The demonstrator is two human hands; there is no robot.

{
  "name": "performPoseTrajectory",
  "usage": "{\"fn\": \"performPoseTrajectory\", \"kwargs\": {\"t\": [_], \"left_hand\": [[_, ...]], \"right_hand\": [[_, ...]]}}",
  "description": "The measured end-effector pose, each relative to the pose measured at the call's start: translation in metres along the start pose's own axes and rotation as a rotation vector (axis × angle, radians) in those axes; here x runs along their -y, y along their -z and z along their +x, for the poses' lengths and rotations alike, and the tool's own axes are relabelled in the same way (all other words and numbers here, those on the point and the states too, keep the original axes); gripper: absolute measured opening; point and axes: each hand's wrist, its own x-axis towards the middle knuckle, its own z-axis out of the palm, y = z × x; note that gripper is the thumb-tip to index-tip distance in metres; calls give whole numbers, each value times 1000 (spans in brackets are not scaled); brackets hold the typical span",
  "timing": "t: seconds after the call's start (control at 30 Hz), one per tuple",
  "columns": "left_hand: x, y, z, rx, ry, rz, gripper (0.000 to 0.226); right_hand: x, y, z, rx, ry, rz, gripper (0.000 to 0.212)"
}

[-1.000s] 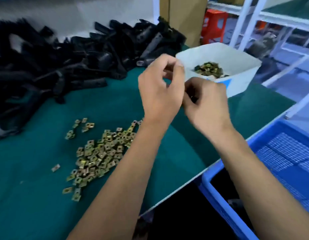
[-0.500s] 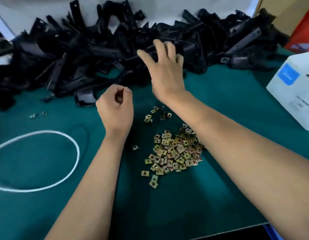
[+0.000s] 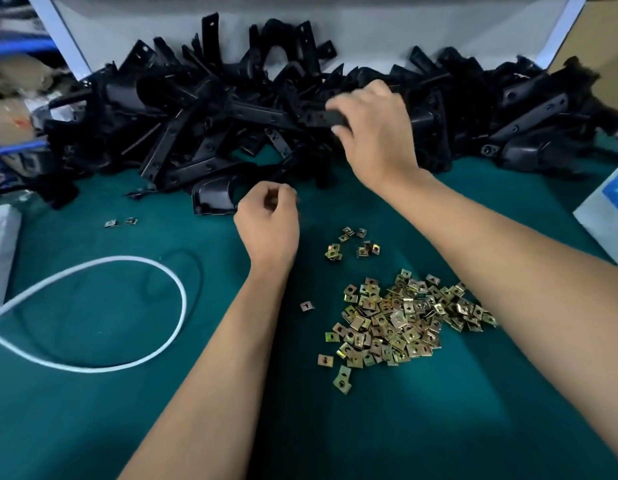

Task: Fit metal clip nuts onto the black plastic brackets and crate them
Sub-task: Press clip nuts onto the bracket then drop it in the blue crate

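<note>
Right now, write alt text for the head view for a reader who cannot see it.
The right hand grips a black bracket at the edge of a big pile of black plastic brackets on a green table. The left hand is curled in front of the pile; what it holds is unclear. A heap of brass-coloured clip nuts lies nearer.

bracket heap [image 3: 231, 112] blocks rear, bare mat [image 3: 439, 427] near

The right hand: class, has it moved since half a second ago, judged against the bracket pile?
Yes. The right hand has closed its fingers onto a bracket in the bracket pile; earlier it was spread open above it.
</note>
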Motion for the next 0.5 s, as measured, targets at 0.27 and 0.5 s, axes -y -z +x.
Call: {"fn": "performPoseTrajectory", "kwargs": {"t": [0.27,0.5], "left_hand": [[-18,11,-8,-126,-298,-43,31],[-32,55,8,717,-156,141,41]], "right_hand": [[43,47,-10,-268,-472,929,15],[63,47,-73,-43,-703,1330,17]]}}
